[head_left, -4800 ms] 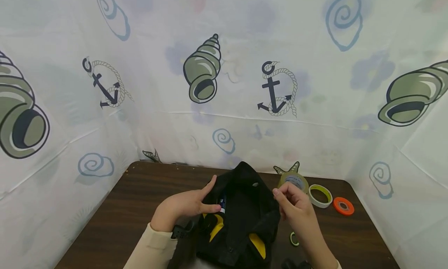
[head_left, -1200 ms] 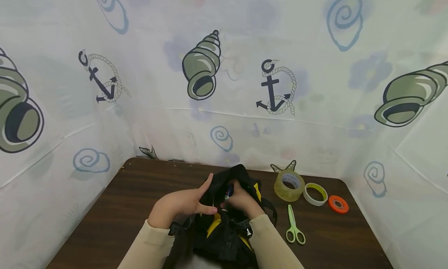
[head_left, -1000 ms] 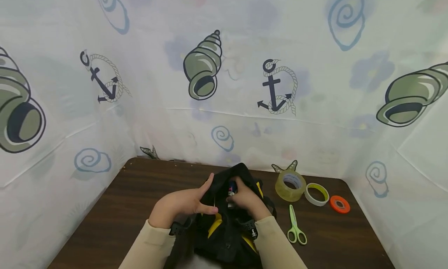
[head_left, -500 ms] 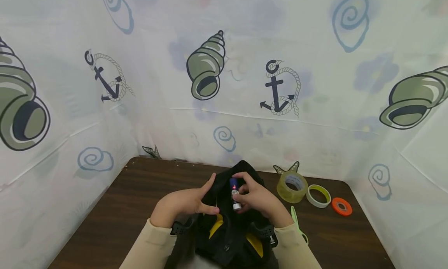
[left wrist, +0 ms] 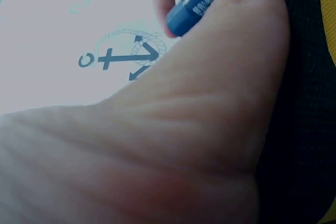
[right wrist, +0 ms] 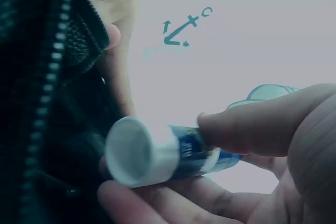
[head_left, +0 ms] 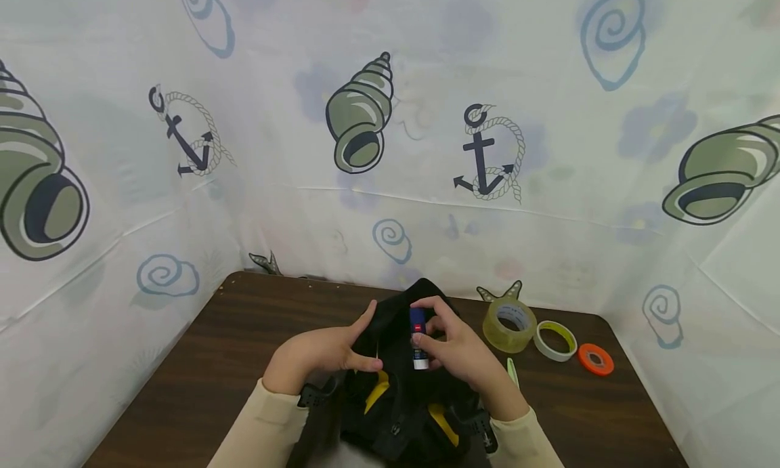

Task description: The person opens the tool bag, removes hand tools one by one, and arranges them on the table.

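Observation:
In the head view a black bag (head_left: 420, 407) with yellow patches sits at the table's front middle, its mouth upward. My left hand (head_left: 317, 359) holds the bag's left side, thumb at the rim; its other fingers are mostly hidden. My right hand (head_left: 460, 349) pinches a glue stick (head_left: 419, 339) between thumb and fingers, over the bag's mouth. The glue stick has a dark blue cap end and a white base, and stands nearly upright. In the right wrist view the white end of the glue stick (right wrist: 139, 150) is beside the bag's zip (right wrist: 50, 82).
Right of the bag, a clear tape roll (head_left: 508, 326), a white-and-yellow tape roll (head_left: 556, 341) and an orange tape roll (head_left: 595, 359) line the table (head_left: 256, 332). Green scissors (head_left: 512, 371) lie mostly hidden behind my right arm. A printed cloth (head_left: 426, 238) encloses the table.
My right hand reached into the bag, then rose out rightward with the glue stick. The left hand stays at the bag's left side. The right forearm now covers most of the scissors.

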### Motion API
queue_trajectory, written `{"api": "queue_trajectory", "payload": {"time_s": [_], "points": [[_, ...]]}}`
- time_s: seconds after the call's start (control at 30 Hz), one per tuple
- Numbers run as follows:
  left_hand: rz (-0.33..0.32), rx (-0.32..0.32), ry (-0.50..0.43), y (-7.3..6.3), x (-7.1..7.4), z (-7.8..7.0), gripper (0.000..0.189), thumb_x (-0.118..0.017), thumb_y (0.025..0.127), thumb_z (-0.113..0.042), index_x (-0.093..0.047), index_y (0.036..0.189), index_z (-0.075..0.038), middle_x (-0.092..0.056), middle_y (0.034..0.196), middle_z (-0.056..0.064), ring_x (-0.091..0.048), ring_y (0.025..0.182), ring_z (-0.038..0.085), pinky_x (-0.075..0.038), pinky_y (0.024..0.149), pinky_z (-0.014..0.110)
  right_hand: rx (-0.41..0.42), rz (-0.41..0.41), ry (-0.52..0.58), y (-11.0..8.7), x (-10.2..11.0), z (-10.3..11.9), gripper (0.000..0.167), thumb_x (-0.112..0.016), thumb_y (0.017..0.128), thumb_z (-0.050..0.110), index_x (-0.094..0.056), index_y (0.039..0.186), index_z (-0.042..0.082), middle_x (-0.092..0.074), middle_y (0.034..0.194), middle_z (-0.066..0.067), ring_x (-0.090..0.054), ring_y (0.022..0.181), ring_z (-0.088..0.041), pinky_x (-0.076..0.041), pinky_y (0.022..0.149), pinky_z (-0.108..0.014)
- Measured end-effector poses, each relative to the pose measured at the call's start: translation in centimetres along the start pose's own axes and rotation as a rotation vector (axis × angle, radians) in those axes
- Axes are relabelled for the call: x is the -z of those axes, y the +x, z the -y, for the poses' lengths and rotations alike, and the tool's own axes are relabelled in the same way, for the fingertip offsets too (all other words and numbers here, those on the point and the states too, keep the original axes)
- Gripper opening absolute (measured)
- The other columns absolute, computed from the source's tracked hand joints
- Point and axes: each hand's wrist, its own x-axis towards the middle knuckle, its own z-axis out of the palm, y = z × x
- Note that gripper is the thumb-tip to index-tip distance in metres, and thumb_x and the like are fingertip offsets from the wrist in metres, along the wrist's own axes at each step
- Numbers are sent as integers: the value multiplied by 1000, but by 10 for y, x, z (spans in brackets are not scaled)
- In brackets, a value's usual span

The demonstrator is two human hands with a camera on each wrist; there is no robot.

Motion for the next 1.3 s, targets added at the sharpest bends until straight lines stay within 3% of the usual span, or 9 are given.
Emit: {"api": "queue_trajectory", "payload": {"time_s": [0.23,0.43,0.77,0.93,1.0,1.1,1.3], "points": [[1,-1,-5,-2,0,1,125,-76,90,-71,10,175,-41,-49,169,13,-61,146,35,-43,123,63,70,-57,-17,-11,-1,-7,53,-66,112,28,-44,160,28,-65,110,-16,-72,91,-28,-67,69,-42],[-3,5,11,-2,0,0,125,-76,90,-71,10,175,-41,-55,165,13,-62,145,36,-43,123,64,144,-46,-7,-18,1,-15,53,-59,115,29,-40,164,23,-66,115,-19,-70,84,-25,-66,65,-45],[-3,6,2,-1,-1,0,124,-76,89,-73,11,173,-46,-50,169,14,-61,146,36,-43,123,64,123,41,110,-27,2,-19,52,-53,117,25,-34,165,18,-67,123,-29,-71,86,-23,-67,66,-40],[4,-8,-9,-1,0,1,124,-76,91,-71,12,174,-44,-43,173,14,-57,149,38,-41,124,65,114,50,144,-32,0,-16,59,-55,116,18,-25,167,13,-63,132,-32,-74,102,-19,-66,67,-35],[4,-8,-10,0,0,1,124,-76,90,-71,12,174,-45,-41,174,13,-56,150,38,-41,124,65,111,45,148,-34,-1,-14,63,-56,115,17,-22,168,14,-61,135,-32,-74,105,-19,-65,67,-34],[3,0,-14,0,0,0,123,-76,90,-72,12,173,-47,-39,176,12,-56,151,37,-41,125,64,103,29,157,-38,-2,-14,65,-57,114,16,-21,169,16,-61,135,-31,-72,97,-19,-64,68,-35],[3,5,-16,-1,1,1,122,-76,91,-70,12,173,-47,-44,173,12,-60,147,35,-42,124,64,75,-72,140,-50,-6,-22,61,-60,113,14,-30,166,21,-62,125,-27,-70,87,-19,-61,62,-35]]}}
